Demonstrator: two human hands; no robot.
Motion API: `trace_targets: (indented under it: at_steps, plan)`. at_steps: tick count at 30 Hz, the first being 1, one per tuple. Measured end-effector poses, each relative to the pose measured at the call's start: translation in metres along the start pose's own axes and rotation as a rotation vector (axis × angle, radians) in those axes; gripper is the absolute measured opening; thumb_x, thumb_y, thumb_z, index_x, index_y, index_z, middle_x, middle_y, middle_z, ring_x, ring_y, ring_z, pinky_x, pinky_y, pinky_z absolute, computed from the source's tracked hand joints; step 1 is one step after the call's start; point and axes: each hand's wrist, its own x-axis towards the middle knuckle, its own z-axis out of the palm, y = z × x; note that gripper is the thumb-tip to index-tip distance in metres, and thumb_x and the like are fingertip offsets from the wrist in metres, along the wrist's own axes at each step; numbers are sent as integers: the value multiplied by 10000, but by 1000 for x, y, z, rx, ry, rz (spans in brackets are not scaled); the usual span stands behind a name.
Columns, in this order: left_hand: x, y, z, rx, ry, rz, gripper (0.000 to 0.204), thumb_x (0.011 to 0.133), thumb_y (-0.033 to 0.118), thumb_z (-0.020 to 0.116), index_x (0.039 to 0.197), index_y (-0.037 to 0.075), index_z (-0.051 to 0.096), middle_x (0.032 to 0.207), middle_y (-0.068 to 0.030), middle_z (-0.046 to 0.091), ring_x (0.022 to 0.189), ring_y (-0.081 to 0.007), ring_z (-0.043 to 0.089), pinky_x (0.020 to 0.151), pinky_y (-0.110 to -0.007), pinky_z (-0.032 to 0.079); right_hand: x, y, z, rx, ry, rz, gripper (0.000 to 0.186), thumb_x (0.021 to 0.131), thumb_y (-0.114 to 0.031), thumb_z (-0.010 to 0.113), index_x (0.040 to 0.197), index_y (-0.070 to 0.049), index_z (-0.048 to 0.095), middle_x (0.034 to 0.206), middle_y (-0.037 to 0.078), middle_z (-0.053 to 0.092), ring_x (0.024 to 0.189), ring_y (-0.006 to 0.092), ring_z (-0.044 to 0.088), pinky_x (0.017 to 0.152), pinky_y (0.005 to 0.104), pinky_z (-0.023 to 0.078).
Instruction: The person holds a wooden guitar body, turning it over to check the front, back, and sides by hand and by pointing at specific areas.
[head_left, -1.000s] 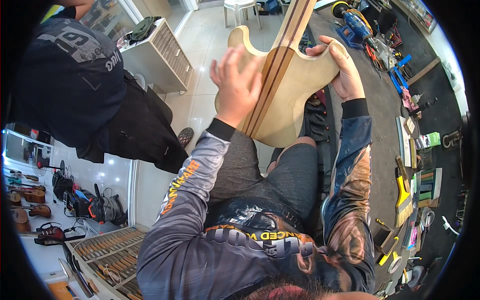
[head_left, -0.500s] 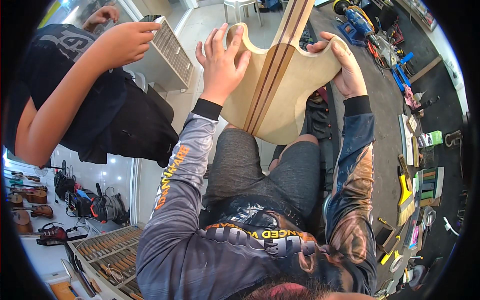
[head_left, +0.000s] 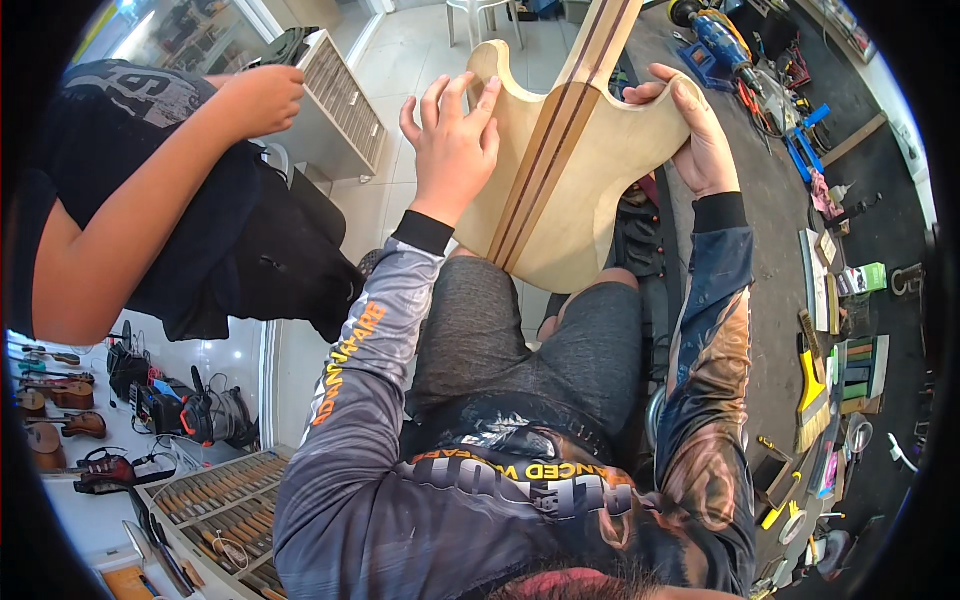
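An unfinished electric guitar body (head_left: 560, 190) of pale wood, with a brown and dark-striped strip running up its middle into the neck, rests tilted over my thighs. My right hand (head_left: 700, 140) grips its right horn, thumb on the face toward me and fingers behind the edge. At the left horn, my left hand (head_left: 450, 145) has its fingers spread, with a fingertip against the wood. The neck's far end runs out of view at the top. Another person's hand (head_left: 264, 100) is at the left, its fingers curled; what it may hold cannot be made out.
Along my right runs a dark workbench (head_left: 770, 260) with a blue power tool (head_left: 725, 45), blue clamp (head_left: 803, 150) and yellow-handled brush (head_left: 812, 390). A rack of files (head_left: 225, 510) stands lower left. Beyond the other person is a drawer cabinet (head_left: 345, 110).
The guitar body has tilted and shifted slightly right, and my left hand has moved a little right with it. The other person's hand has lowered, its pointing finger now curled in.
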Motion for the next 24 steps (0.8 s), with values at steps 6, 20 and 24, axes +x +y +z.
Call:
trace_targets:
  at_steps: [6, 20, 24]
  plan:
    - [-18, 10, 2, -30, -42, -18, 552, 922, 208, 737, 1465, 293, 687, 1457, -24, 572, 1434, -298, 446, 1195, -642, 261, 0, 2, -1, -7, 16, 3, 597, 1038, -401, 746, 1451, -10, 565, 1201, 136, 762, 1263, 303, 697, 1099, 450, 560]
    - [-37, 46, -3, -173, -86, -18, 574, 902, 161, 736, 1461, 286, 691, 1442, -52, 575, 1418, -314, 459, 1198, -623, 253, 0, 3, -3, -19, 13, -3, 598, 1041, -417, 739, 1456, -20, 571, 1216, 142, 759, 1273, 304, 690, 1103, 452, 557]
    - [-38, 59, -4, -194, -79, 3, 581, 898, 156, 738, 1462, 289, 693, 1440, -63, 575, 1425, -321, 449, 1203, -617, 247, 0, 2, -1, -3, 13, 5, 598, 1041, -414, 740, 1456, -19, 570, 1221, 143, 757, 1268, 304, 692, 1096, 453, 562]
